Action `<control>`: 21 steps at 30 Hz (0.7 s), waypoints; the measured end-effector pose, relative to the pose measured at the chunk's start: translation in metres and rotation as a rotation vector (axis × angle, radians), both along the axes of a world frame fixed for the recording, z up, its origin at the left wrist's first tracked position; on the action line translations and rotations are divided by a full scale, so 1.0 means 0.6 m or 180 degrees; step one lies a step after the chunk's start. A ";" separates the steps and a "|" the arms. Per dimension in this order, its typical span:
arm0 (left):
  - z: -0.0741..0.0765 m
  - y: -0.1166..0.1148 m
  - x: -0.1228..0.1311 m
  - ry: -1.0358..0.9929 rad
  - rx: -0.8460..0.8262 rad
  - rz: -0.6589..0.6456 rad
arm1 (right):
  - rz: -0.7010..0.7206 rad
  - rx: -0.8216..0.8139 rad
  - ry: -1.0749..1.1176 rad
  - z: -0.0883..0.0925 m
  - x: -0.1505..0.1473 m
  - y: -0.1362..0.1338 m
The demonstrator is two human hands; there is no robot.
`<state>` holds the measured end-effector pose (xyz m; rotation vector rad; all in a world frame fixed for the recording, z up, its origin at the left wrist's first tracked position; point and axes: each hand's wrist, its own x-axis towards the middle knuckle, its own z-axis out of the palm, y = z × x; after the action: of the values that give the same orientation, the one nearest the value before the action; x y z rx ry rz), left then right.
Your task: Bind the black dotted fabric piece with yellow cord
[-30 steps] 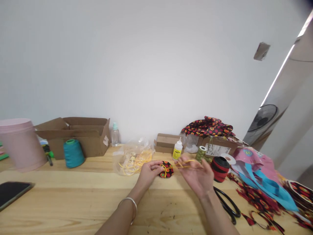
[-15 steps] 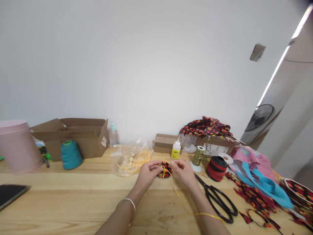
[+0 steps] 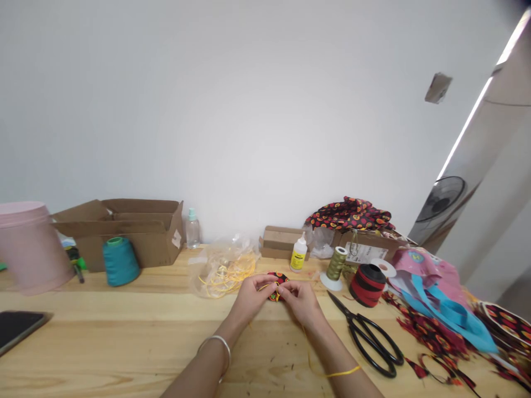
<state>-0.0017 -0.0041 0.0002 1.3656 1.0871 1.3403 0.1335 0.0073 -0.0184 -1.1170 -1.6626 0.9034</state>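
My left hand (image 3: 254, 299) and my right hand (image 3: 299, 299) meet over a small round pad of black cloth with red and orange dots (image 3: 277, 278). Both hands pinch it between fingertips, so most of the pad is hidden. A thin yellow cord (image 3: 332, 373) runs from the pad down under my right forearm and lies loose on the wooden table (image 3: 124, 342). A silver bangle sits on my left wrist.
Black scissors (image 3: 369, 340) lie right of my hands. Behind stand a glue bottle (image 3: 297, 256), a green-gold spool (image 3: 335, 266), a red-black spool (image 3: 365, 285) and a bag of yellow cord (image 3: 224, 267). Left: teal spool (image 3: 120, 261), cardboard box (image 3: 124, 228), pink tub (image 3: 31, 246), phone (image 3: 19, 326). Cloth scraps (image 3: 440, 326) at right.
My right hand drew back from the right, where it held the yellow cord stretched out, and closed in on the pad. The cord now trails loose on the table.
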 end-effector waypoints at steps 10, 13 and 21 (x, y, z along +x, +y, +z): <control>-0.001 -0.005 0.004 0.0073 -0.0135 -0.0401 | -0.0390 0.0015 0.0216 0.018 0.009 -0.002; 0.000 -0.006 0.003 0.0102 -0.0166 -0.0361 | -0.0386 -0.0009 0.0234 0.019 0.009 -0.003; 0.010 -0.013 0.002 0.0244 -0.0112 -0.0412 | -0.0387 -0.0092 0.0491 0.034 0.005 -0.010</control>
<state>-0.0003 -0.0122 0.0065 1.4461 1.0494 1.1786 0.1363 0.0013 0.0021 -1.1262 -1.4450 0.9141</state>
